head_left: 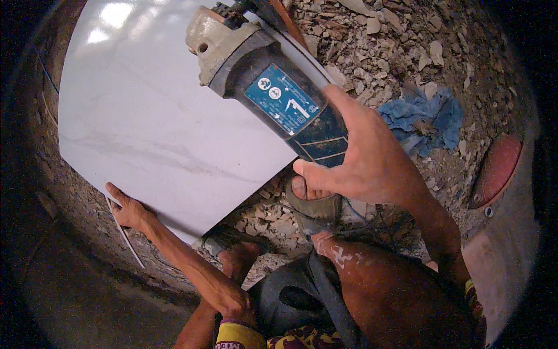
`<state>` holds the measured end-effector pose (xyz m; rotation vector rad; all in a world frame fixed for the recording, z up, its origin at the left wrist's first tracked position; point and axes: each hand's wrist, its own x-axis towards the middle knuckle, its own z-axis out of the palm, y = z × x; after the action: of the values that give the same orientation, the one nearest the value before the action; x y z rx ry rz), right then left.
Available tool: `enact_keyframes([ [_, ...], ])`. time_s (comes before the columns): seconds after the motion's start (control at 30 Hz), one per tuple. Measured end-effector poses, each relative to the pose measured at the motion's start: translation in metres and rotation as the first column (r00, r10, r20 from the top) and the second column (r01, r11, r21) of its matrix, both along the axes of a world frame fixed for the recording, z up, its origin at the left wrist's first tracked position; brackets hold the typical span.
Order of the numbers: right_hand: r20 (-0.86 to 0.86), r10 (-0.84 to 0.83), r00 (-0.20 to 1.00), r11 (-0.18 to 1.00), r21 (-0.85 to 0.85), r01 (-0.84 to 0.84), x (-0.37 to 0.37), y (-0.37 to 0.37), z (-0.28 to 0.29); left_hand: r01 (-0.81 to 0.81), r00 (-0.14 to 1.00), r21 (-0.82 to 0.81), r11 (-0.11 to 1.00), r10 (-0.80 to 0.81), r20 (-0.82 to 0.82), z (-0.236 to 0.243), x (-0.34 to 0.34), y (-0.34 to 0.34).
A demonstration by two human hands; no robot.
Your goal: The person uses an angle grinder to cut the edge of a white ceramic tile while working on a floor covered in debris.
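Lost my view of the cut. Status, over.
Right hand gripping angle grinder. Left hand pressing white tile at its near edge. Rubble and blue rag beside tile.

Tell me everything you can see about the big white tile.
The white tile is a large, flat slab with a glossy face that reflects light near its top edge and shows faint grey marble-like veins. It looks ceramic or porcelain. It lies on rubble-strewn ground, one corner pointing toward the person. The left hand rests on its lower left edge. The angle grinder, gripped in the right hand, is at its right edge; whether the disc touches it is unclear.
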<state>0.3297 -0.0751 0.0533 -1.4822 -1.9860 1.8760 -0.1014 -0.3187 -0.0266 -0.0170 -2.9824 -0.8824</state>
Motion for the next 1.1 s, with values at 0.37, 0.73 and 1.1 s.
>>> enact_keyframes([
  [0.37,0.011,-0.018,1.000,1.000,-0.020,0.018,0.007,-0.006,0.005,-0.006,1.000,0.001,1.000,0.006,0.002,-0.005,-0.008,-0.007],
  [0.73,0.012,-0.009,1.000,1.000,0.006,0.009,0.009,-0.008,0.005,-0.004,1.000,0.005,1.000,0.004,0.002,-0.004,-0.006,-0.006],
  [1.1,0.047,-0.013,0.999,1.000,-0.003,0.013,0.012,-0.012,0.006,0.047,0.999,0.045,0.998,-0.047,-0.007,-0.002,-0.003,-0.007],
])
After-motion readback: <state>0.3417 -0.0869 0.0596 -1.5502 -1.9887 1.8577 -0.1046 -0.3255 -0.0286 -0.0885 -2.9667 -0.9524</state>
